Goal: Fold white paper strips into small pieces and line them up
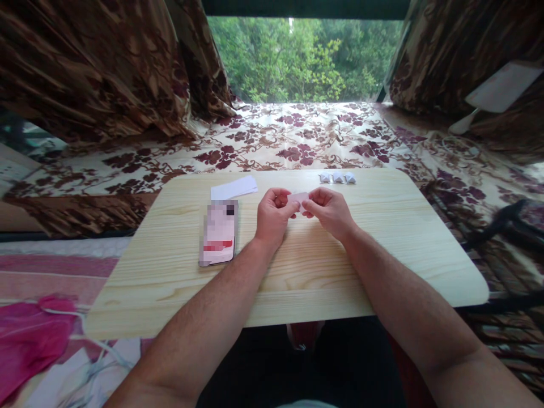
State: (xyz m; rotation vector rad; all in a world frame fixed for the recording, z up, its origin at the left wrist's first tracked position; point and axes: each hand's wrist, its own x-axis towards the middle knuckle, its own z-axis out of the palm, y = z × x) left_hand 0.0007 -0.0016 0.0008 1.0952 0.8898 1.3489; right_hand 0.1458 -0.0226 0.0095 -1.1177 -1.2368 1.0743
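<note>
A small piece of white paper [298,198] is held between my two hands, just over the middle of the light wooden table [306,272]. My left hand [275,212] pinches its left side, thumb on the near face. At its right side, my right hand [331,211] grips it the same way. The fingers behind the paper are partly hidden. Three small folded paper pieces [338,178] sit in a row near the table's far edge, beyond my right hand. To the left of my left hand lies a stack of white paper strips [234,187].
A phone [220,233], partly pixelated, lies on the table's left part. Floral cloth [297,136] covers the ledge behind the table, below a window [297,62]. A white lamp [504,88] stands at right. Pink cloth [36,340] and a white cable lie at lower left.
</note>
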